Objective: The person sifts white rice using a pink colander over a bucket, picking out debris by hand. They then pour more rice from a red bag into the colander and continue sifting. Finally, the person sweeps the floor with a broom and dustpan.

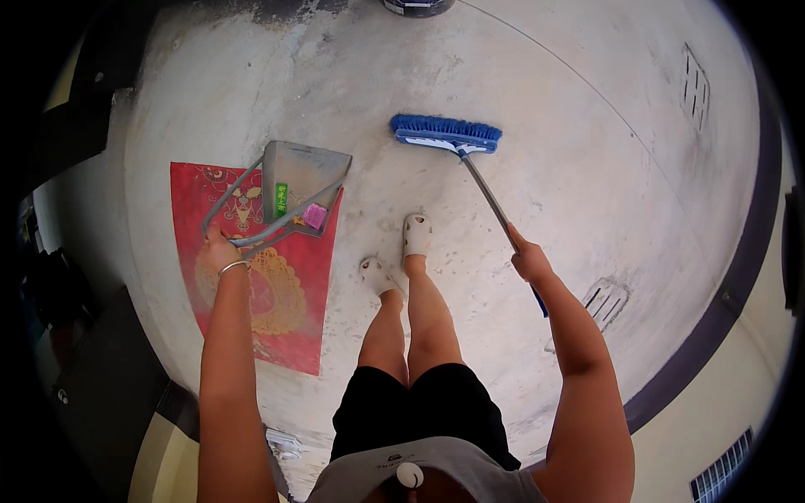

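My left hand (220, 250) is closed round the grey handle of a dustpan (306, 172), held over a red mat. In the pan lie a green wrapper (281, 201), a pink wrapper (314, 215) and small yellowish bits. My right hand (530, 258) grips the grey pole of a broom (449, 134), whose wide head has blue bristles. The broom head is ahead of my feet, to the right of the dustpan and apart from it. Whether the bristles touch the floor I cannot tell.
A red mat (201, 281) with gold patterns covers the floor at left. Slotted drain covers (694, 88) are set in the grey concrete floor (579, 159) at right. A dark round object (418, 7) stands at the far edge. A dark door (109, 377) is at lower left.
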The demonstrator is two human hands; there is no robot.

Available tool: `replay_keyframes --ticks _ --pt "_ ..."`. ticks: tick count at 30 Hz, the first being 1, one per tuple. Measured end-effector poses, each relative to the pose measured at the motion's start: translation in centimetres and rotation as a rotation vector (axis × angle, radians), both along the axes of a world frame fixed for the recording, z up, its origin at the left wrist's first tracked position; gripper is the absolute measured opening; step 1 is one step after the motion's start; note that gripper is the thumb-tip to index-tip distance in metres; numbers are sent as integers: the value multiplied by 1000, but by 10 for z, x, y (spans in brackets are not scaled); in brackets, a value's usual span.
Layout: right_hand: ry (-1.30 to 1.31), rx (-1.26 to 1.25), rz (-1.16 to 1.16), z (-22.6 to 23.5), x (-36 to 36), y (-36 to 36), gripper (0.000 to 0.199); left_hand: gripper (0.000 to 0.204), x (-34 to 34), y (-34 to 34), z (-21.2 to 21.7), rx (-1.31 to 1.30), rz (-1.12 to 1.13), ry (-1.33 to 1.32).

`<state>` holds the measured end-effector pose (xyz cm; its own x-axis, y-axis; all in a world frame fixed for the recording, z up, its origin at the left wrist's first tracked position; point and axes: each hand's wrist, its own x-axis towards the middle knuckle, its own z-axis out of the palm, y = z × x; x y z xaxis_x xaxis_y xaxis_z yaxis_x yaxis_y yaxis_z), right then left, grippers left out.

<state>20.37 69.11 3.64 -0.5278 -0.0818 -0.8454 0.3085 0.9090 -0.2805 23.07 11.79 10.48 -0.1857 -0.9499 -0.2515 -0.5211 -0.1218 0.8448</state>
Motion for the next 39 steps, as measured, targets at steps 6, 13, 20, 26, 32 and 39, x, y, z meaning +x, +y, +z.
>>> replay_keyframes --ticks 6,13,20,26,32,39 --pt "-2 -164 -156 53 -71 -79 72 38 68 -25 23 34 -160 -48" --pt "197 -125 173 -83 -110 -212 61 34 234 2 70 201 -135 125" --pt "45 257 592 -45 -8 -97 71 33 372 17 102 127 -121 -154" --pt "81 124 505 26 -25 -111 63 32 447 30 105 191 -43 -333" --pt "187 -368 419 -31 -17 -341 53 32 502 39 95 223 12 -355" --pt "234 -223 573 -92 9 -494 52 32 534 45 67 321 156 -342"
